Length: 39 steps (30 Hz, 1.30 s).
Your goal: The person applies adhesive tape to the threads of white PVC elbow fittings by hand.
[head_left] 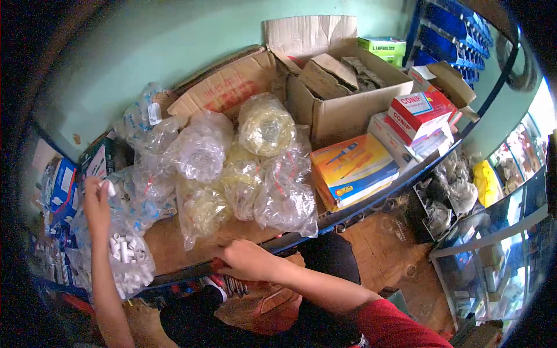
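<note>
My left hand (97,200) is raised over the left end of the shelf, its fingers closed on a small white plastic pipe fitting (110,189). Below it lies an open clear plastic bag (148,258) with many similar white fittings (123,249) inside. My right hand (246,259) is at the front edge of the brown shelf (168,240), its fingers curled downward. Whatever those fingertips grip, if anything, is hidden. Several clear bags with coiled clear and yellowish material, among them a yellowish coil bag (267,124), stand behind my hands.
A large open cardboard box (348,113) stands at the back. To its right are a red and white CONIP box (415,113) and an orange screwdriver box (354,168). Blue bins (452,35) hang at the upper right. A glass display case (493,261) stands at the lower right.
</note>
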{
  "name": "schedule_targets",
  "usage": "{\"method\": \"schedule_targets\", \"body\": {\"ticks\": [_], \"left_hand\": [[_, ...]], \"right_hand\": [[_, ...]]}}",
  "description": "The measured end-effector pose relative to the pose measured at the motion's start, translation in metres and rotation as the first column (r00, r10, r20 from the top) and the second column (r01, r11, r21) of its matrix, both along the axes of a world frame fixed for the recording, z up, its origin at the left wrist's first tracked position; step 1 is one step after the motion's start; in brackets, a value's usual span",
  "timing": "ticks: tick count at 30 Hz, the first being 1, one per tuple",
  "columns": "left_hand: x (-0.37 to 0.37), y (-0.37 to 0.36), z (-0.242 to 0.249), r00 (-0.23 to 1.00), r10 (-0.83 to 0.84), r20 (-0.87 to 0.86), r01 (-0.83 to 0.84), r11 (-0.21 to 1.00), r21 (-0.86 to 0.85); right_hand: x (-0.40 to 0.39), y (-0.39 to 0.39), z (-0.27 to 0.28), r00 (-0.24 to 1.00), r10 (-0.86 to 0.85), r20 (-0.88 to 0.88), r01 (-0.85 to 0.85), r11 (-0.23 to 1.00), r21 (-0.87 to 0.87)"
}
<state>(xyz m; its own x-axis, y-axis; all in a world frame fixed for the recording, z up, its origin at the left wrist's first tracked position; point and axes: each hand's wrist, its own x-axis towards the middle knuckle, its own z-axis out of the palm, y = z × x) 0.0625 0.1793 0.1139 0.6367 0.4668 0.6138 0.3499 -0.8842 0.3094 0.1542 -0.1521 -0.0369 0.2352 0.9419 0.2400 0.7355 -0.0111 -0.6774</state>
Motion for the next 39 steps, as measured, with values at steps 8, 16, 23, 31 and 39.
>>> {"method": "schedule_targets", "body": {"ticks": [8,16,23,31,39], "left_hand": [[-0.021,-0.148,-0.043,0.722,-0.038,0.691,0.593,0.549,-0.589],[-0.037,-0.181,-0.114,0.697,0.157,0.7,0.714,-0.241,-0.657],[-0.05,-0.175,-0.117,0.768,-0.092,0.634,0.633,-0.046,-0.773],[-0.057,-0.168,-0.115,0.78,-0.228,0.583,0.609,0.062,-0.791],[-0.05,-0.18,-0.113,0.827,-0.105,0.553,0.555,0.309,-0.772]], "right_hand": [[0.004,-0.001,0.051,0.801,-0.247,-0.545,0.478,0.811,0.336],[-0.022,0.022,0.046,0.886,-0.157,-0.437,0.358,0.83,0.428],[-0.026,0.031,0.052,0.897,-0.173,-0.407,0.308,0.905,0.295],[-0.029,0.032,0.045,0.707,-0.297,-0.642,0.435,0.898,0.064],[-0.032,0.031,0.046,0.812,-0.127,-0.569,0.353,0.884,0.307]]}}
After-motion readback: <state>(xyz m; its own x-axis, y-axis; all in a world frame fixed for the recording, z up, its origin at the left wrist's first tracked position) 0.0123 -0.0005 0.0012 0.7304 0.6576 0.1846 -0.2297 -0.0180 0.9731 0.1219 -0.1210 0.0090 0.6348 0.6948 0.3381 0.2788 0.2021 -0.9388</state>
